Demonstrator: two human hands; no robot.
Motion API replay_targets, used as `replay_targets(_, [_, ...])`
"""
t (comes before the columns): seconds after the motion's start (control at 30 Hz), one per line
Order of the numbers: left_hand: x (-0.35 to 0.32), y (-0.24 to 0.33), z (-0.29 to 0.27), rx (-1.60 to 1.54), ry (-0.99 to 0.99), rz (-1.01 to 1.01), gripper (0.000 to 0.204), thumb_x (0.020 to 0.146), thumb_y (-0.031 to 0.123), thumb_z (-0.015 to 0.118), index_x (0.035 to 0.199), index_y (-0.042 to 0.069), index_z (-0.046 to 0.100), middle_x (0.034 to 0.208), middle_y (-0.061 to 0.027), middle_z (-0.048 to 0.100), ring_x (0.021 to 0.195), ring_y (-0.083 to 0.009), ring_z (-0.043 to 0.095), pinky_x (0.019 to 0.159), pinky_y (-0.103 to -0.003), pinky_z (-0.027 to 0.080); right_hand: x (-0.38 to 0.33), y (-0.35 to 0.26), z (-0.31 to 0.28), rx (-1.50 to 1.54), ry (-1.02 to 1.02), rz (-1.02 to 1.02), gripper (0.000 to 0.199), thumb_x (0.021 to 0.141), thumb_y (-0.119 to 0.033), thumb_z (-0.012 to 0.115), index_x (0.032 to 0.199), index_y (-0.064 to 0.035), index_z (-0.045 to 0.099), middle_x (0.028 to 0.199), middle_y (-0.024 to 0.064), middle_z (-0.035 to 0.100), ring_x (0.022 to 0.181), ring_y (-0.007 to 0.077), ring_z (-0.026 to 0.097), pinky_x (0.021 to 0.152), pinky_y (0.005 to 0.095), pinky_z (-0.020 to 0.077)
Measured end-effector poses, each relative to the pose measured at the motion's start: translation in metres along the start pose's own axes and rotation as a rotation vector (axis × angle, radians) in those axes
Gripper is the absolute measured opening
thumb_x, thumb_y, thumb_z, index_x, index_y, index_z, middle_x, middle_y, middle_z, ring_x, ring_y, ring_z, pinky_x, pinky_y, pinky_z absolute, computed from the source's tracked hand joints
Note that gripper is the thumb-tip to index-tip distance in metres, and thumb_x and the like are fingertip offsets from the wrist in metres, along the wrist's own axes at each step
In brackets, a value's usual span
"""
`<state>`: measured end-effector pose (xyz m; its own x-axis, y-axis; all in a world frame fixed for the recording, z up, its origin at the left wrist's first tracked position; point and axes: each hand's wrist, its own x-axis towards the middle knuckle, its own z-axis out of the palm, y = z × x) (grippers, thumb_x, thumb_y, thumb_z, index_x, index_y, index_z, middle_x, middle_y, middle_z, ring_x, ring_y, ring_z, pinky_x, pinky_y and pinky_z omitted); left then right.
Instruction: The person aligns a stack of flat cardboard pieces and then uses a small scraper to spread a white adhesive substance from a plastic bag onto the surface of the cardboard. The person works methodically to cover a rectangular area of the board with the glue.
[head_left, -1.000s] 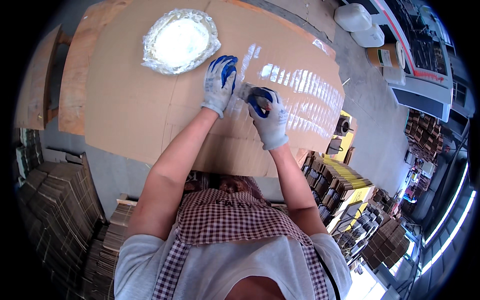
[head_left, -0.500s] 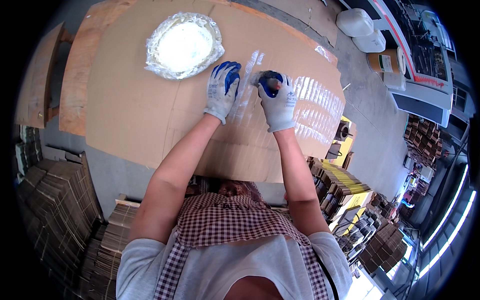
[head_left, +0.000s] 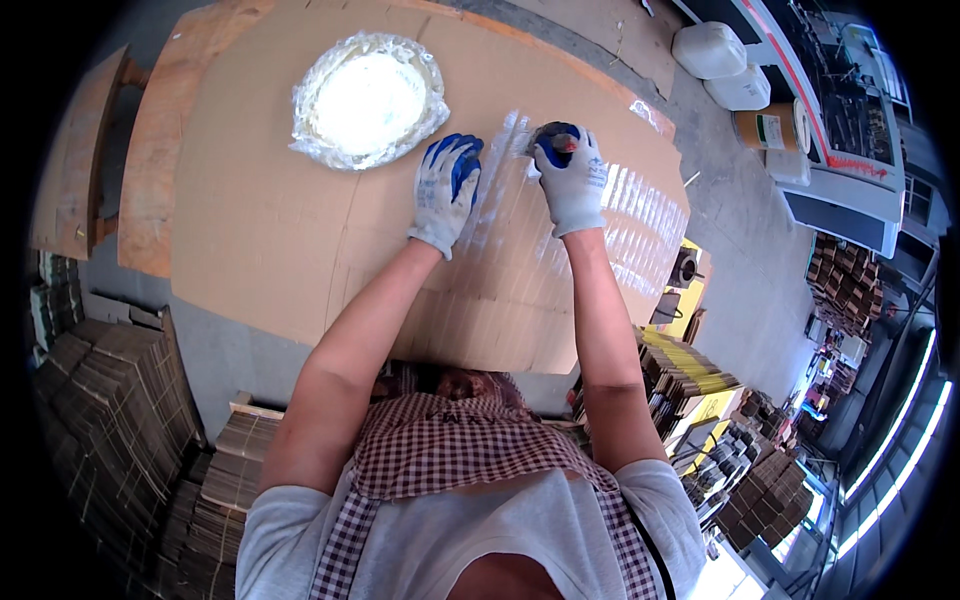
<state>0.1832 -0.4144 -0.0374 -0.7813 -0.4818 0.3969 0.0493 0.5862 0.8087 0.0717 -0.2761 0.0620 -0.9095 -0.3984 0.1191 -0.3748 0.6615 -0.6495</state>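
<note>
A large brown cardboard sheet (head_left: 270, 220) lies in front of me. My left hand (head_left: 447, 190), in a white glove with blue fingertips, rests on it with fingers stretched and slightly bent, holding nothing I can see. To its right, my gloved right hand (head_left: 575, 180) is closed around a dark tool (head_left: 564, 144) with a reddish end; its exact kind is mostly hidden. Shiny whitish streaks (head_left: 497, 165) mark the cardboard between the hands, and rows of similar streaks (head_left: 648, 205) lie right of my right hand. A round, glaring white thing wrapped in clear plastic (head_left: 370, 100) sits at the far left.
Wooden boards (head_left: 165, 150) stick out on the left. Stacks of flat cardboard (head_left: 120, 400) stand at lower left, and more pieces (head_left: 680, 370) at lower right. White jugs (head_left: 710, 48) and a brown drum (head_left: 775, 125) stand on the floor at far right, beside a machine.
My right hand has moved a little away from me and to the right with the dark tool. My left hand has shifted only slightly towards me. The cardboard and wrapped thing sit slightly lower in view.
</note>
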Motion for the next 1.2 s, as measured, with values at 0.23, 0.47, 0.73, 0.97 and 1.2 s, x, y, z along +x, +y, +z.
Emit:
replay_targets(0.23, [0.002, 0.002, 0.0, -0.004, -0.013, 0.006, 0.03, 0.097, 0.021, 0.058, 0.122, 0.008, 0.068, 0.13, -0.0112, 0.066, 0.127, -0.0344, 0.055, 0.112, -0.047, 0.04, 0.017, -0.003, -0.001, 0.007, -0.001, 0.026, 0.034, 0.083, -0.022, 0.078, 0.112, -0.0071, 0.066, 0.114, 0.016, 0.065, 0.102, 0.037, 0.065, 0.089, 0.0415, 0.0526])
replay_targets(0.47, [0.002, 0.001, 0.0, 0.02, -0.015, 0.011, 0.029, 0.098, 0.021, 0.058, 0.122, 0.008, 0.068, 0.13, -0.0111, 0.066, 0.127, -0.034, 0.055, 0.112, -0.046, 0.04, 0.023, -0.016, -0.004, 0.139, 0.028, 0.177, 0.034, 0.084, -0.023, 0.077, 0.111, -0.0047, 0.066, 0.114, 0.0156, 0.065, 0.102, 0.0363, 0.066, 0.089, 0.0419, 0.0527])
replay_targets(0.73, [-0.001, -0.001, 0.001, 0.0, -0.048, -0.007, 0.033, 0.096, 0.024, 0.06, 0.125, 0.01, 0.066, 0.133, -0.0092, 0.064, 0.13, -0.0331, 0.052, 0.113, -0.047, 0.037, 0.001, 0.027, -0.006, 0.241, 0.053, 0.283, 0.035, 0.082, -0.019, 0.081, 0.11, -0.005, 0.066, 0.106, 0.0146, 0.067, 0.096, 0.0319, 0.066, 0.088, 0.0387, 0.0529])
replay_targets(0.97, [0.0, 0.0, 0.004, -0.007, -0.025, 0.01, 0.031, 0.096, 0.025, 0.061, 0.123, 0.011, 0.067, 0.131, -0.0088, 0.065, 0.127, -0.034, 0.053, 0.111, -0.048, 0.039, -0.023, 0.06, -0.019, 0.277, -0.099, 0.175, 0.035, 0.079, -0.011, 0.08, 0.11, -0.0032, 0.066, 0.103, 0.0142, 0.067, 0.091, 0.0317, 0.067, 0.083, 0.0391, 0.0542])
replay_targets(1.2, [0.001, 0.001, -0.001, 0.017, -0.026, 0.003, 0.031, 0.096, 0.026, 0.06, 0.123, 0.011, 0.067, 0.13, -0.0088, 0.066, 0.126, -0.0342, 0.054, 0.11, -0.048, 0.04, -0.024, 0.025, -0.026, 0.364, 0.191, 0.272, 0.032, 0.081, -0.008, 0.081, 0.108, -0.0012, 0.066, 0.098, 0.0118, 0.068, 0.085, 0.0261, 0.067, 0.076, 0.0374, 0.0555])
